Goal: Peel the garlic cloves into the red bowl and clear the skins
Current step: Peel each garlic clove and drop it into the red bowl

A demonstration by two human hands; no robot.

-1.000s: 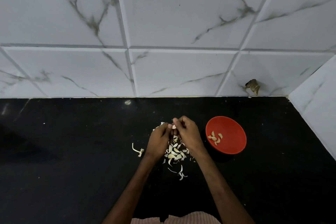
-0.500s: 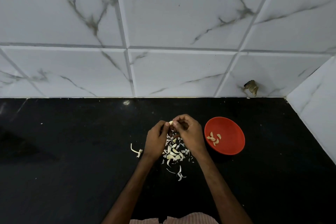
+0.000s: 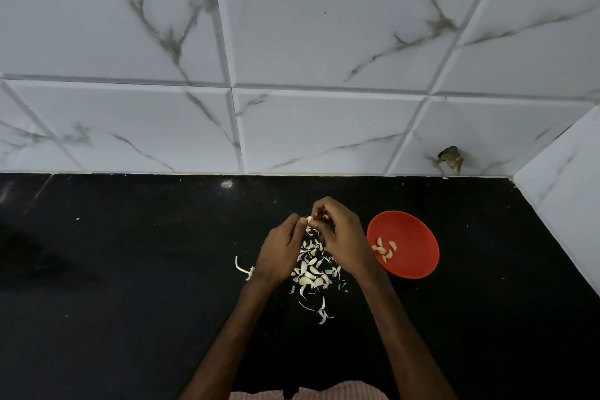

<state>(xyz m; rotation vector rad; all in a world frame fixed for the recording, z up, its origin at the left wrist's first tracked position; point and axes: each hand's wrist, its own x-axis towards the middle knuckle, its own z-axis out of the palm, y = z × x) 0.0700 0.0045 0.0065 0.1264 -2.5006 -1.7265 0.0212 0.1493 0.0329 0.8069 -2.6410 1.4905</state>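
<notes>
Pale garlic clove [image 3: 310,220] pinched between left hand [image 3: 281,250] and right hand [image 3: 341,237] | red bowl [image 3: 418,237] holds peeled cloves [image 3: 384,250]

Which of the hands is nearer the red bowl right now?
Right. The right hand sits close beside the red bowl, at its rim; the left hand is farther off, on the other side of the pile of skins. Both pinch one garlic clove.

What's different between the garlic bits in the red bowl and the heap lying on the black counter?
The bowl cloves are few, plump and smooth; the counter heap is many thin, curled skins, perhaps with cloves among them. The bowl cloves sit together inside the red bowl; the counter heap sprawls loose on the black counter. Both are pale cream.
</notes>
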